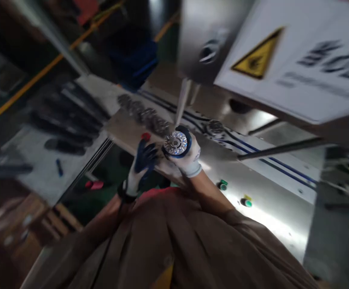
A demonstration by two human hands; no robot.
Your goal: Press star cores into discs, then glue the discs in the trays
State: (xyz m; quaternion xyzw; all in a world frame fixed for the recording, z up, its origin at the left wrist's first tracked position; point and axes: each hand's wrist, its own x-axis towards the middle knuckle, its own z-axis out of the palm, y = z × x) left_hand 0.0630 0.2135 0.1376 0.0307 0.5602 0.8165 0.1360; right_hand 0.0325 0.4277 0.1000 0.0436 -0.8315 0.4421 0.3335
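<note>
My right hand (186, 158), in a white glove with a dark blue palm, is shut on a round shiny metal part (175, 143) with a dark blue rim. My left hand (144, 160), gloved alike, sits right beside that part, and a small red piece (145, 136) shows just past its fingertips. I cannot tell whether the left hand grips anything. A thin metal nozzle (182, 100) points down just above the part. Several similar metal discs (141, 114) lie in a row on a metal plate (126, 134) beyond my hands.
A stainless steel machine (252, 168) with blue lines, green buttons (222, 184) and a disc (215, 127) lies right. Above hangs a white panel with a yellow warning triangle (257, 54). Dark elongated items lie on a white surface (44, 168) at left.
</note>
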